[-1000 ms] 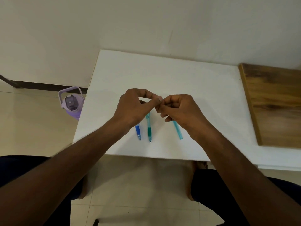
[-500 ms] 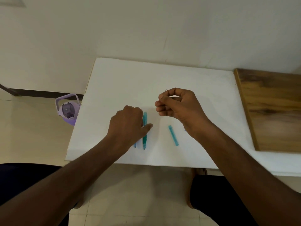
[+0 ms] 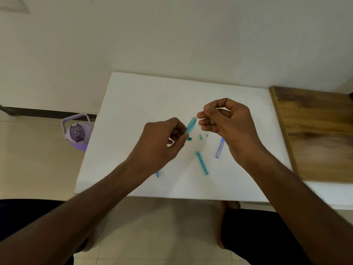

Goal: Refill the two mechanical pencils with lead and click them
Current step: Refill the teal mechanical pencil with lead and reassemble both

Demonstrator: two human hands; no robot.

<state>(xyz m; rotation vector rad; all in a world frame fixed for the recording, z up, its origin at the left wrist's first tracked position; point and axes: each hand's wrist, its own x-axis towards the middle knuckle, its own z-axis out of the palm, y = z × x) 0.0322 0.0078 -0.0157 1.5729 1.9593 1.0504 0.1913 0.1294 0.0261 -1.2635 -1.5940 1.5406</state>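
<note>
My left hand (image 3: 162, 144) holds the teal mechanical pencil (image 3: 191, 125) above the white table (image 3: 133, 104), its open back end tilted up toward my right hand (image 3: 227, 127). The right hand's thumb and fingers are pinched together just right of that end; a lead is too thin to make out. The blue mechanical pencil (image 3: 157, 174) lies under my left forearm, only its tip showing. A teal lead tube (image 3: 202, 162) and a blue-purple lead case (image 3: 220, 148) lie on the table. Small teal caps (image 3: 200, 137) and a tiny eraser piece (image 3: 206, 134) lie between my hands.
A wooden board (image 3: 317, 134) covers the right side of the table. A purple water jug (image 3: 76, 134) stands on the floor left of the table. My knees and bare feet are below the table's front edge.
My left hand has picked the teal pencil up off the table and raised its back end to my right hand. The right hand stays pinched.
</note>
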